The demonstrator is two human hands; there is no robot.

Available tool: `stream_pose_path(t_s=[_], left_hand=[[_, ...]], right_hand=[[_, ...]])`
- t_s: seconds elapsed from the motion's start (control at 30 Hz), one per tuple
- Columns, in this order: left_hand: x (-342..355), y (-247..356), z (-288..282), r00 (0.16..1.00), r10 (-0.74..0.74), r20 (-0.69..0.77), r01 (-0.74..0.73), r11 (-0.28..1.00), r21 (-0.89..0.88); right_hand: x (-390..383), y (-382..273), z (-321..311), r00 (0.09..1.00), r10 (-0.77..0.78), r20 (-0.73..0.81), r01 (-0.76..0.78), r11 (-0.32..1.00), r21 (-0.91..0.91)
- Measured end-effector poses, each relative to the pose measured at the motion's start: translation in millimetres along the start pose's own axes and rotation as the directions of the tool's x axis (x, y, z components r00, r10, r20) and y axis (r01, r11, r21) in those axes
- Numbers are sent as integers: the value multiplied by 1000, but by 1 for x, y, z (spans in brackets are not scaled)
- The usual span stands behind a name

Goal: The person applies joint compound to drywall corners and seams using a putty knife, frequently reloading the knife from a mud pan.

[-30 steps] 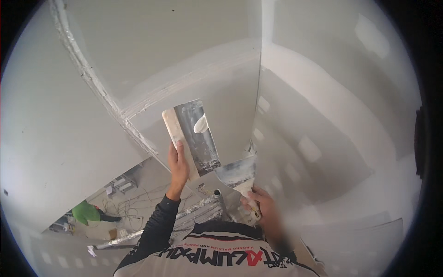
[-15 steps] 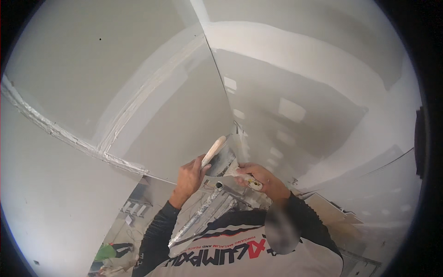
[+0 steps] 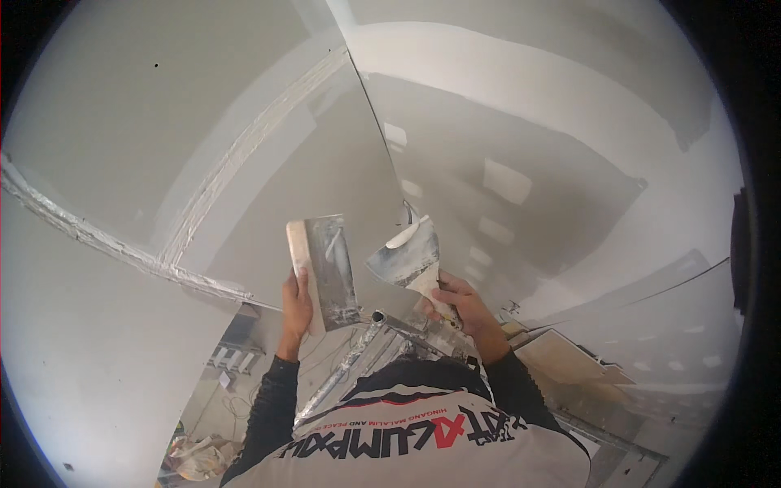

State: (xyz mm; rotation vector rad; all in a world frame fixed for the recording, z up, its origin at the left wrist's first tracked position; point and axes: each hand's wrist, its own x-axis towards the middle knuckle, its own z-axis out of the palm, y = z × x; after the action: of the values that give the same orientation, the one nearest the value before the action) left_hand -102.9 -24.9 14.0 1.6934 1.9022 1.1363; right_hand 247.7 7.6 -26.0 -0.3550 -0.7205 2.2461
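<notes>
My left hand (image 3: 295, 311) is wrapped round the pale wooden back of a wide steel filling blade (image 3: 332, 272), held upright with its compound-smeared face toward the right. In my right hand (image 3: 460, 302) is the handle of a fan-shaped putty knife (image 3: 413, 259), its blade tilted up and to the left. A lump of white joint compound (image 3: 404, 236) lies near that blade's outer edge. The two blades are apart, with a gap between them. Part of the putty knife's handle is hidden behind my fingers.
Plasterboard walls meet in a corner (image 3: 376, 114) ahead, with a compound-covered joint (image 3: 215, 191) on the left and pale filled patches (image 3: 506, 180) on the right. A metal frame (image 3: 346, 366) stands close before me. Boards (image 3: 561, 358), cables and a bag (image 3: 199, 457) lie below.
The two tools have moved apart. The left blade has turned upright and shifted left; the putty knife's blade now shows compound. The person in green at lower left is mostly out of sight.
</notes>
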Motion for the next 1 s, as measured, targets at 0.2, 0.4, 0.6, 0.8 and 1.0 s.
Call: stream_pose_path(t_s=[0.2, 0.4, 0.6, 0.8, 1.0], left_hand=[[-41, -37, 64, 826, -446, 345, 517, 355, -779], [-31, -17, 73, 804, -294, 516, 588, 267, -764], [0, -4, 46, 925, -319, 208, 358, 544, -758], [21, 6, 37, 999, -39, -19, 40, 999, 35], [21, 33, 54, 962, 221, 163, -261, 917, 300]], right_hand=[[3, 2, 48, 821, -435, 370, 408, -7, -913], [1, 36, 18, 926, -332, 178, 62, -333, -941], [-13, 13, -18, 830, -554, -60, -1, 106, -994], [-13, 37, -6, 905, 142, -400, -197, 975, -100], [29, 52, -12, 947, 309, -87, -263, 903, 339]])
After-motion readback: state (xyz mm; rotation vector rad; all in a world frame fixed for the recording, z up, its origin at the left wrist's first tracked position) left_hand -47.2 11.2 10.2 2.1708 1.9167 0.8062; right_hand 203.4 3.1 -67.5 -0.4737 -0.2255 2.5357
